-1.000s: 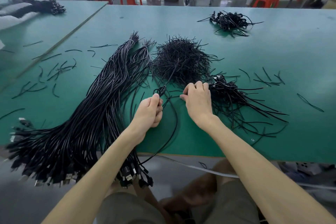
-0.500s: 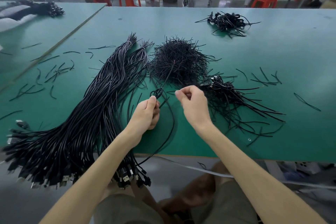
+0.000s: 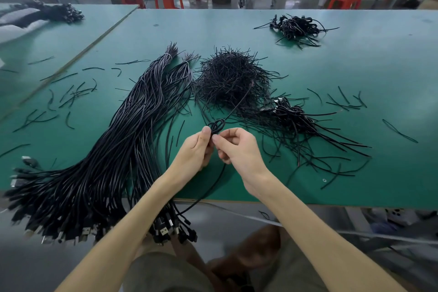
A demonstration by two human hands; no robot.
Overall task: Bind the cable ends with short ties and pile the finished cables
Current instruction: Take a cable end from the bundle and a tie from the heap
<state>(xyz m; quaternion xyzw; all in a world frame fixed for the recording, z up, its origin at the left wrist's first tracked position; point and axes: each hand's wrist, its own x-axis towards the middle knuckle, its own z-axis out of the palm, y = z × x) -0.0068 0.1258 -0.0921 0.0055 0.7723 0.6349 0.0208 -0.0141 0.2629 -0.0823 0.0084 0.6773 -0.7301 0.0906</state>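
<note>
Gripping looped cable [image 3: 221, 122] with left hand [image 3: 194, 150], right hand [image 3: 239, 149] pinching it, tie heap [image 3: 232, 78] behind, cable bundle [image 3: 106, 149] leftward

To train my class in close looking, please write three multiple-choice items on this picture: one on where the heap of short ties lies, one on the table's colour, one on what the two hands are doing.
1. Where is the heap of short ties?
A) on a red stool
B) on the table, right of the long cable bundle in the picture
C) on the person's lap

2. What colour is the table top?
A) white
B) green
C) yellow

3. What are the left hand and right hand doing?
A) lying flat on the table
B) hanging below it
C) pinching a looped cable end

Key: 1B, the heap lies beside the bundle's tied tops; 2B, the bare top is green; 3C, curled fingers meet just under the loop.
</note>
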